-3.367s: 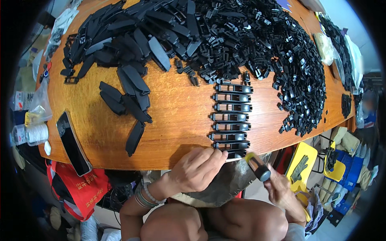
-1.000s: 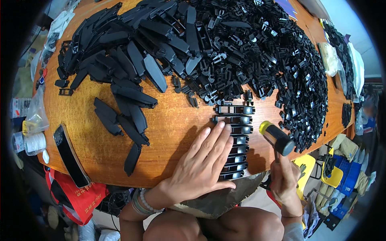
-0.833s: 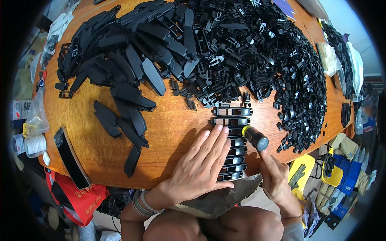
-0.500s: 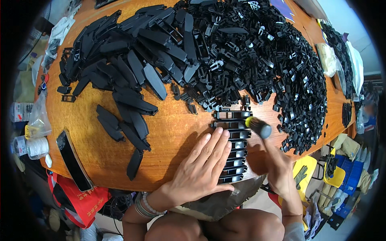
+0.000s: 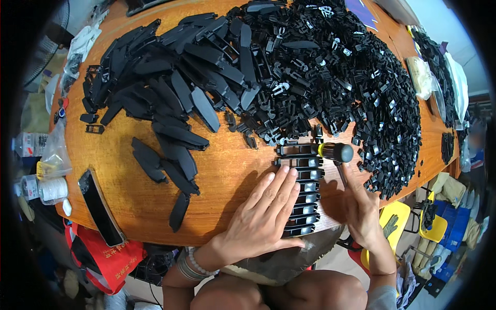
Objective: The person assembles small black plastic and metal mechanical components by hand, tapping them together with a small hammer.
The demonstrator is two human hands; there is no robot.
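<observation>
A row of black plastic frame-like parts [image 5: 306, 198] runs from the table's front edge toward the loose heap. My left hand [image 5: 261, 219] rests flat along the left side of this row, fingers stretched out and fingertips on the parts. In my right hand [image 5: 364, 214] is a small hammer [image 5: 341, 152] with a black head and a yellow band, its fingers wrapped round the handle. The hammer head is at the right end of the farthest part in the row; whether it touches cannot be made out. Just beyond stands a small black clip [image 5: 318, 133].
A large heap of small black clips [image 5: 315, 88] covers the far right. Long black blade-shaped pieces [image 5: 178, 88] pile up at the far left. A phone [image 5: 101, 206] lies near the left edge, by a white spool [image 5: 53, 190]. A yellow stool [image 5: 395, 219] stands at right below.
The hammer, blurred before, has turned and moved slightly away from me onto the far end of the row. My left hand stays on the row. The whole view has shifted slightly.
</observation>
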